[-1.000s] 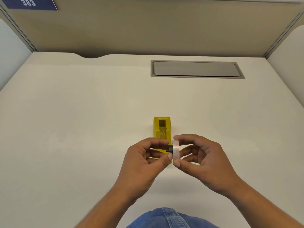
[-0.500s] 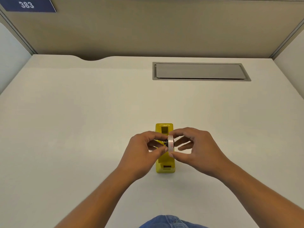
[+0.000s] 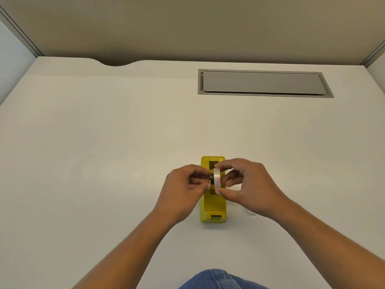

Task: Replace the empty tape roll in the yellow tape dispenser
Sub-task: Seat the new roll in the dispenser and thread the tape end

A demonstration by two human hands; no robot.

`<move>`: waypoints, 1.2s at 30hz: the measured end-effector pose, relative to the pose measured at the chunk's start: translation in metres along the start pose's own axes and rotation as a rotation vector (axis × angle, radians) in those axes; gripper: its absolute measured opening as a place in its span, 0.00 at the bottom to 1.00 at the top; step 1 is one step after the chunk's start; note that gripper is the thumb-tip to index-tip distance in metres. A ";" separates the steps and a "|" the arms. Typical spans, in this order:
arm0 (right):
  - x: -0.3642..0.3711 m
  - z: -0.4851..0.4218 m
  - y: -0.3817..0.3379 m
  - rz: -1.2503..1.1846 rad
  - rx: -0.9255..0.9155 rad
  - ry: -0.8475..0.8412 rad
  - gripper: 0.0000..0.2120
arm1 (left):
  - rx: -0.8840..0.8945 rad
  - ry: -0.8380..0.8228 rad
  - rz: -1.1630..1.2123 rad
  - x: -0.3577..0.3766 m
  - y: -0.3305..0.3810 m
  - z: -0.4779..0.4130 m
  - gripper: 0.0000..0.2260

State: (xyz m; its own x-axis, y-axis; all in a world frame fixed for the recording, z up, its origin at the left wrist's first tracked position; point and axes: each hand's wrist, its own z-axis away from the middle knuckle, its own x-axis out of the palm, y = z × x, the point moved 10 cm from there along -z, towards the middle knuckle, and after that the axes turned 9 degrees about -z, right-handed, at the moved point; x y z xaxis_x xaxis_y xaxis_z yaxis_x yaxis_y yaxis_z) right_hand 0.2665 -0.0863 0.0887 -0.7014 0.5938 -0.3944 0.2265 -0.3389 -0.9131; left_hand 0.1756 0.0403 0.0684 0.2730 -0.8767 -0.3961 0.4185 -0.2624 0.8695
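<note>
Tape roll (image 3: 217, 178) pinched between right fingers (image 3: 221, 165), above yellow dispenser (image 3: 214, 207)

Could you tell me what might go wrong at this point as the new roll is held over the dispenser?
1. The tape roll is pinched only at its rim by the right hand, while the left hand pinches the black hub by its end; either could slip and fall.
2. Nothing holds the yellow dispenser on the desk, so pressing the roll in off-centre might shift it.
</note>
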 end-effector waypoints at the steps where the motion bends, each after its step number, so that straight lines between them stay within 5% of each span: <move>1: 0.000 -0.001 0.001 -0.001 0.002 -0.002 0.24 | -0.002 0.004 -0.002 0.000 -0.001 -0.001 0.13; 36: 0.001 -0.018 0.001 0.307 -0.022 0.019 0.24 | 0.051 0.154 -0.183 -0.008 -0.004 -0.024 0.07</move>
State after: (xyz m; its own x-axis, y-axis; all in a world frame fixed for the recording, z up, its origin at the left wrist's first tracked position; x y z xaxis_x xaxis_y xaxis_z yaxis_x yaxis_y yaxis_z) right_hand 0.2781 -0.0733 0.0854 -0.5851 0.4799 -0.6537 0.4406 -0.4886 -0.7531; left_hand 0.1927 0.0577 0.0608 0.3267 -0.7420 -0.5854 0.4301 -0.4348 0.7912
